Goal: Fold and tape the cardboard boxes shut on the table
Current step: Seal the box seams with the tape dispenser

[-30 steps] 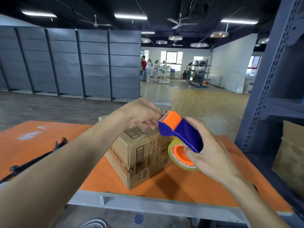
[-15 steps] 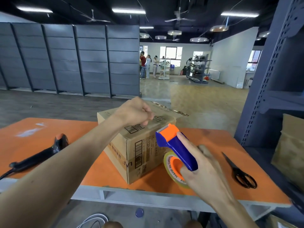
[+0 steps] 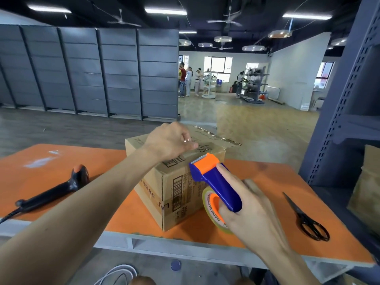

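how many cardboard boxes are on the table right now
1: the cardboard box, middle of the table, under the left hand. Cardboard on the right-hand shelf may be another box.

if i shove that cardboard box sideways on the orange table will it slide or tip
Probably slides: the cardboard box sits flat and squat on the smooth-looking table. Its walls look stiff, corners square. Weight is unclear; the left hand holding tape down on top would resist a push.

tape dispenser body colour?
Blue tape dispenser with an orange blade guard; head view.
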`<state>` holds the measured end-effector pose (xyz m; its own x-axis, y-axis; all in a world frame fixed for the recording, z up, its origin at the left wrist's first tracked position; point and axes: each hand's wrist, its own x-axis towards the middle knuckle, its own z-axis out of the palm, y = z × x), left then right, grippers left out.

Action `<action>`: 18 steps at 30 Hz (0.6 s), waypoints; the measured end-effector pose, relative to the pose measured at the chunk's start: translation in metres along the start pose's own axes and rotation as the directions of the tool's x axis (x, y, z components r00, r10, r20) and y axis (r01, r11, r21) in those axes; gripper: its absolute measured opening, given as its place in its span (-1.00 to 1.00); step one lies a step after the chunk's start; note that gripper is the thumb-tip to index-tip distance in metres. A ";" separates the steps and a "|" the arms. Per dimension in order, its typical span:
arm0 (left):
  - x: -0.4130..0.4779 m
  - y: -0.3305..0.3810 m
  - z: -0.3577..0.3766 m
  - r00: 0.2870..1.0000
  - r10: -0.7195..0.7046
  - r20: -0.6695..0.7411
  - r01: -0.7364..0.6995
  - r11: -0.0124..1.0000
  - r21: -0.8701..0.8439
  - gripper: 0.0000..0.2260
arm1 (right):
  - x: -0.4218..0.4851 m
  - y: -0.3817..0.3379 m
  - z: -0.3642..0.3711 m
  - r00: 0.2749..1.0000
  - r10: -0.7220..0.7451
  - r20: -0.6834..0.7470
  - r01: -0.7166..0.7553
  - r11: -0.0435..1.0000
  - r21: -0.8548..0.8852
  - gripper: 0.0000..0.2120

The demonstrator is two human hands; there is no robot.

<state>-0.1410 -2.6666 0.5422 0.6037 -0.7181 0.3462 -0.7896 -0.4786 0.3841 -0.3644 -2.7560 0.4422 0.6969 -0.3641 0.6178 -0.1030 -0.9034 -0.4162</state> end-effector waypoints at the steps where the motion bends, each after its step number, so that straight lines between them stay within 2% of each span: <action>1: -0.001 -0.001 0.003 1.000 -0.001 -0.005 0.002 1.000 0.027 -0.74 | 0.000 0.002 0.001 1.000 0.000 0.006 0.000 1.000 -0.004 -0.31; 9: -0.009 -0.002 0.017 0.990 0.111 -0.086 -0.082 0.954 0.288 -0.75 | -0.006 0.002 0.009 0.998 0.053 0.028 -0.053 0.999 0.007 -0.35; 12: -0.014 -0.001 0.022 0.993 0.076 -0.092 -0.047 0.958 0.283 -0.76 | -0.010 0.003 0.017 0.997 0.071 0.028 -0.071 0.997 0.006 -0.32; 14: -0.012 -0.003 0.024 0.994 0.046 -0.099 -0.017 0.961 0.276 -0.64 | -0.012 0.005 0.023 0.997 0.075 0.032 -0.075 0.997 0.011 -0.30; 17: -0.008 -0.008 0.017 0.994 -0.065 -0.092 0.084 0.973 0.217 -0.19 | -0.013 0.008 0.027 0.997 0.072 0.030 -0.072 0.997 0.011 -0.28; 18: -0.008 -0.009 0.016 0.991 -0.085 -0.101 0.103 0.976 0.191 -0.17 | -0.013 0.009 0.028 0.997 0.068 0.027 -0.068 0.998 0.013 -0.27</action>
<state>-0.1402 -2.6647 0.5220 0.6766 -0.6204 0.3966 -0.7296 -0.6375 0.2475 -0.3547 -2.7533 0.4112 0.7072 -0.4184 0.5699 -0.1410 -0.8734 -0.4662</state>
